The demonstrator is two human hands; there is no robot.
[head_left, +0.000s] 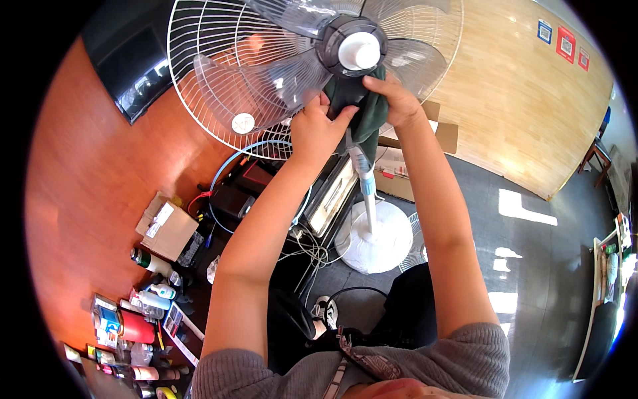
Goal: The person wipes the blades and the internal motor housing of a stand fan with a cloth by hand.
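A standing fan fills the upper middle, with a white wire rear grille (206,60), clear grey blades (266,83) and a dark hub with a white cap (359,50). Its front guard is off. A dark green cloth (362,120) hangs just below the hub. My left hand (319,126) pinches the cloth's left side against a blade. My right hand (395,100) presses the cloth from the right, fingers curled over it. The fan's white pole (365,193) drops to a round white base (375,239) on the floor.
Cardboard boxes (169,229) and bottles (149,299) lie at lower left on the orange floor. Black equipment cases and cables (246,193) sit left of the fan base. A box (445,136) stands behind the pole. A wooden wall panel (525,100) rises at right.
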